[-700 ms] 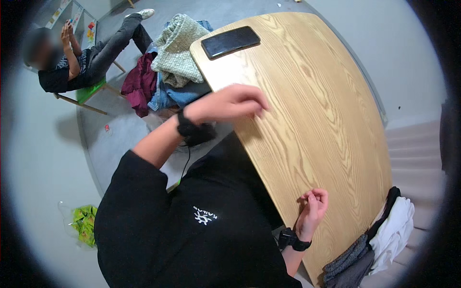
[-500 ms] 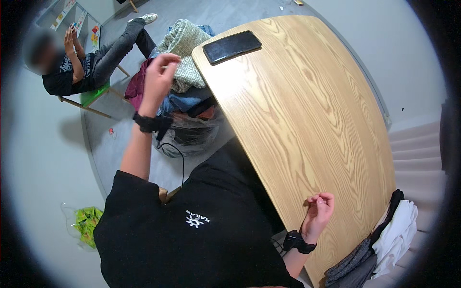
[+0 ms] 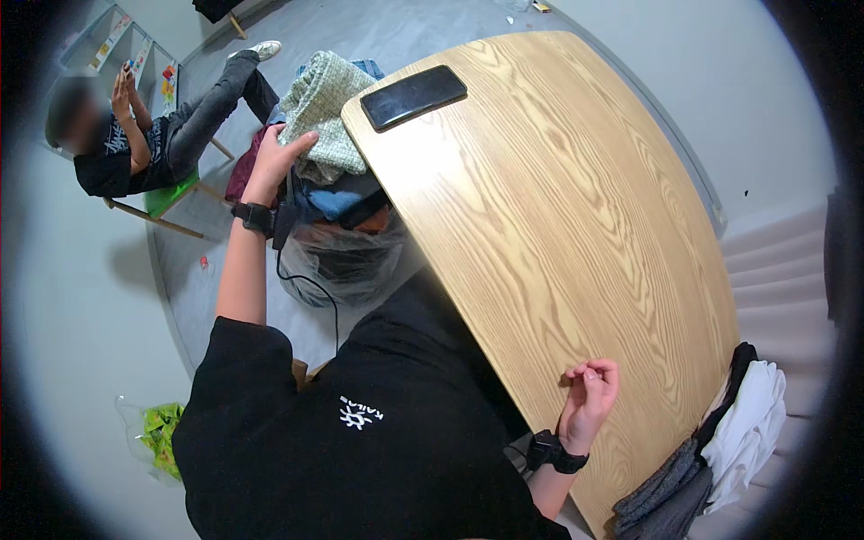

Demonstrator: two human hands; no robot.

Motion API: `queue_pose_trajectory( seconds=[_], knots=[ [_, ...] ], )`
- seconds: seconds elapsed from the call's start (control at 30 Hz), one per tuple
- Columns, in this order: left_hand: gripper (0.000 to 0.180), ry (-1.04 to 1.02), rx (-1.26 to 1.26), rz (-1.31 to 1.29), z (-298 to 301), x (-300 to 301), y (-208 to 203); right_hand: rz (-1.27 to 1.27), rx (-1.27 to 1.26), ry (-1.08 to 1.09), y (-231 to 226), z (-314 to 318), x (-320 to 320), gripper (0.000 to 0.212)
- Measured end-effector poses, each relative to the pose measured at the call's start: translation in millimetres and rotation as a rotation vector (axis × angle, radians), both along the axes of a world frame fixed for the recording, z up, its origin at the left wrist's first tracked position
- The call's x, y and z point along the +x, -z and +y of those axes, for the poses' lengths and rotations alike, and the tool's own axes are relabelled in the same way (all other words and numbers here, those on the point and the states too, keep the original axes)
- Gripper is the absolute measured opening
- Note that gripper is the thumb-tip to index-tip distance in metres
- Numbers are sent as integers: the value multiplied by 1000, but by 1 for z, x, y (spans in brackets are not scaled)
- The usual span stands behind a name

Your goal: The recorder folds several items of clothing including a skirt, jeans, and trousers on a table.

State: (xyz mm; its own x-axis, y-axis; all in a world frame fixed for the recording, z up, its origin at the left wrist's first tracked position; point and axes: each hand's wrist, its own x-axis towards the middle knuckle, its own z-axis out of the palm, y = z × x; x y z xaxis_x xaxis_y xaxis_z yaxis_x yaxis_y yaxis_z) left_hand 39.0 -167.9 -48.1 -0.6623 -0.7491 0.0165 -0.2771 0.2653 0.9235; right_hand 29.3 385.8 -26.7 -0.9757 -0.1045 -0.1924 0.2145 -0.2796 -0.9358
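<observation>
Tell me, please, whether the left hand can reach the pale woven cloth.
Probably yes: the left hand is at the edge of the pale woven cloth, and nothing visible blocks the way.

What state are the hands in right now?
Left hand: at the pale woven cloth; whether it grips cannot be told.
Right hand: half open, loosely curled over the table, nothing seen in it.

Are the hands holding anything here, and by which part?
The left hand is at the left edge of the pale woven cloth; whether it grips cannot be told. The right hand holds nothing visible.
</observation>
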Motion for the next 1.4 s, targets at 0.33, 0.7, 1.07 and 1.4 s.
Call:
queue_pose_trajectory(
  seconds=[0.33,0.7,1.07,1.4],
  knots=[
    [41,-40,347,541,-15,-22,-12,15,-6,3,4,5,0,10],
    [44,-5,-26,839,19,-27,-143,-12,61,-37,6,8,-2,18],
    [47,1773,-560,170,289,-78,-131,44,-285,156,-11,7,1,62],
    [41,1686,-884,162,356,-132,-63,7,22,283,-6,48,25,60]
  ],
)
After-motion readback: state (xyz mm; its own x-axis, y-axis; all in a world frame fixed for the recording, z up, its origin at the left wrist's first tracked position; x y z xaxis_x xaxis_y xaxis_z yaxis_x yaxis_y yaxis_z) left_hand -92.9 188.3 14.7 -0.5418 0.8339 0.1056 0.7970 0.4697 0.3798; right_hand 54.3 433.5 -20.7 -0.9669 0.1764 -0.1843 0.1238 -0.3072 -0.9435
